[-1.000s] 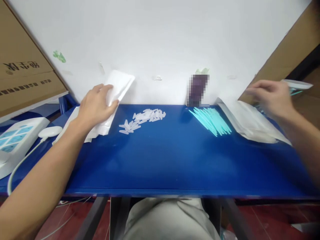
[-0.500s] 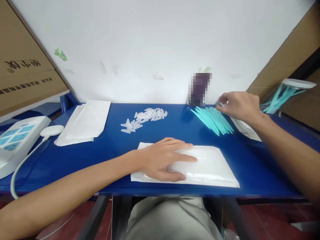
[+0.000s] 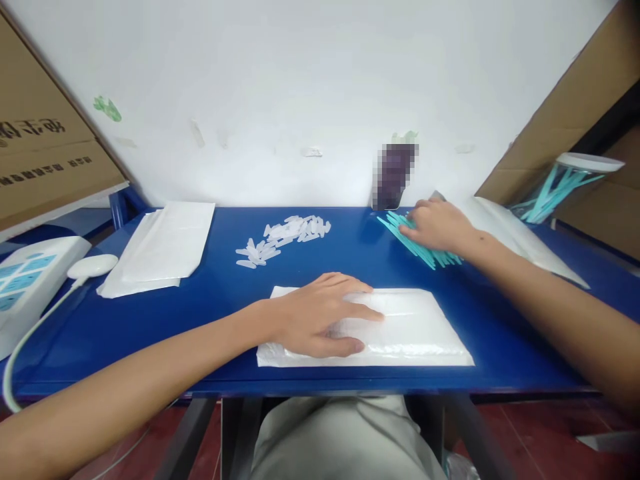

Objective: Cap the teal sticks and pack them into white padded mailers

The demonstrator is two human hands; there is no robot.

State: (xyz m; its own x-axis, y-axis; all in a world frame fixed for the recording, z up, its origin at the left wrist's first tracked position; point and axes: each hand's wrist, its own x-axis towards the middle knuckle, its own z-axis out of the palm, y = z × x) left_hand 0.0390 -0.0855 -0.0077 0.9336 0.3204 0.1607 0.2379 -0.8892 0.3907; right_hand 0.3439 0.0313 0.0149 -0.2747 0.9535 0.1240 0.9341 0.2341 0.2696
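My left hand [image 3: 325,317] lies flat with fingers spread on a white padded envelope [image 3: 410,327] near the table's front edge. Over the pile of turquoise sticks [image 3: 417,250] at the back right is my right hand [image 3: 437,227], its fingers curled and pressed together; whether a stick is between them is hidden. A heap of small translucent white pieces [image 3: 297,230] rests at the back middle.
White envelopes [image 3: 173,240] are stacked at the left, beside a power strip [image 3: 30,287] and a corded white disc [image 3: 93,267]. At the right are another white sheet [image 3: 520,233] and a clear jar of turquoise sticks [image 3: 560,190]. A pixelated dark object [image 3: 395,177] leans on the wall.
My right hand has moved left and down onto the turquoise sticks, uncovering more of the white sheet at the right. My left hand stays on the envelope. The view has shifted slightly.
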